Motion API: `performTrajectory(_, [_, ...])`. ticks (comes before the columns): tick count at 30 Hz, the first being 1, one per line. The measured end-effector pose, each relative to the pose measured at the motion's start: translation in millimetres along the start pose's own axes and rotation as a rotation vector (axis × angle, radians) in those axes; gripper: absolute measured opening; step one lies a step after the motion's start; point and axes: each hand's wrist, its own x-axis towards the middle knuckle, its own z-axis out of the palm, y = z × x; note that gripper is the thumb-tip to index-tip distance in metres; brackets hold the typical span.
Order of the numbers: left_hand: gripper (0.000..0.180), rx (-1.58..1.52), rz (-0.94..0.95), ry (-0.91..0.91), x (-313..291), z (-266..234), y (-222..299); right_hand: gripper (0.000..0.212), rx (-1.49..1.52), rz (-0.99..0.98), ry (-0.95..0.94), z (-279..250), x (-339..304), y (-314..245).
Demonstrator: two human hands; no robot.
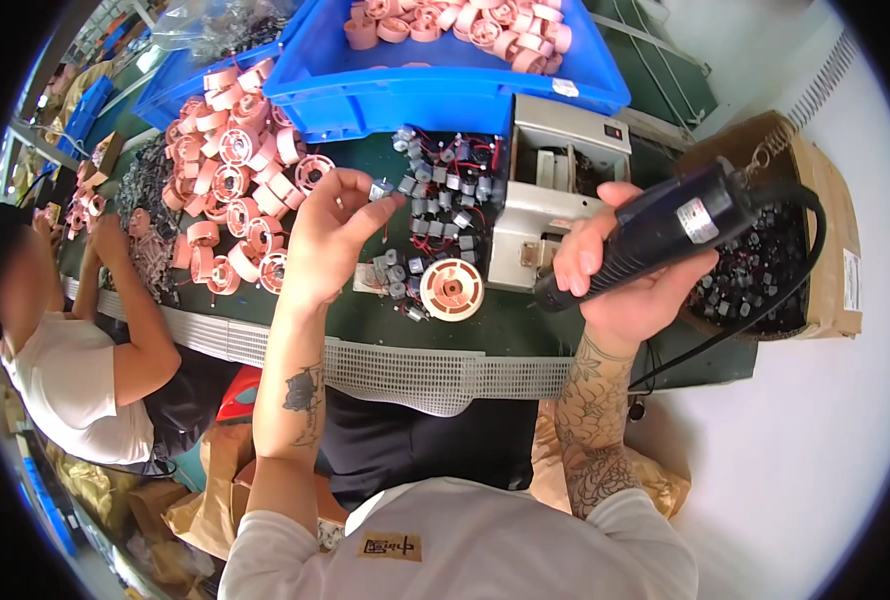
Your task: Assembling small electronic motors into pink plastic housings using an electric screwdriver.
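My right hand (633, 285) is wrapped round a black electric screwdriver (655, 225), which hangs from a coiled spring and is tilted with its tip down to the left. My left hand (327, 235) is raised over the bench, thumb and forefinger pinching a small grey motor (381, 188). Between the hands, near the bench's front edge, lies a round cream-coloured housing (452, 290) with its open, spoked face up. Behind it spreads a heap of small grey motors (455, 185) with red and dark wires. Left of my left hand are piled pink ring-shaped housings (227, 180).
A blue bin (385, 100) of pink housings stands at the back. Beside it is a beige screw-feeder machine (555, 190). A cardboard box (830, 250) of dark parts stands at the right. White mesh (415, 375) lines the front edge. A co-worker (85, 370) sits at the left.
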Motion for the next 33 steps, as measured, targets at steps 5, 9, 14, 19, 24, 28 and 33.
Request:
performTrajectory(5, [0.027, 0.067, 0.12, -0.099, -6.1, -0.1, 24.0, 0.099, -0.071, -0.001, 0.012, -1.2, -3.8, -2.9])
performTrajectory(9, [0.033, 0.663, 0.445, -0.445, -26.5, 13.2, 45.7, 0.097, -0.045, 0.001, 0.004, -1.5, -1.4, -3.1])
performTrajectory(14, [0.017, 0.781, 0.489, -0.671, -20.7, 26.3, 51.0, 0.096, -0.068, -0.022, 0.003, 3.6, 0.2, -6.7])
performTrajectory(19, [0.016, 0.729, 0.531, -0.76, -6.4, 29.7, 55.5, 0.097, -0.119, -0.069, 0.046, 11.3, -6.0, -18.9])
performTrajectory(24, [0.023, 0.563, 0.473, -0.649, -11.0, 30.2, 50.8, 0.097, -0.19, -0.141, 0.119, 19.2, -7.4, -26.9])
performTrajectory(28, [0.024, 0.557, 0.436, -0.64, -14.4, 29.5, 51.4, 0.1, -0.21, -0.176, 0.139, 20.8, -5.5, -20.1])
performTrajectory(33, [0.028, 0.489, 0.385, -0.635, -16.3, 31.9, 50.3, 0.102, -0.316, -0.195, 0.141, 15.0, -4.5, -14.9])
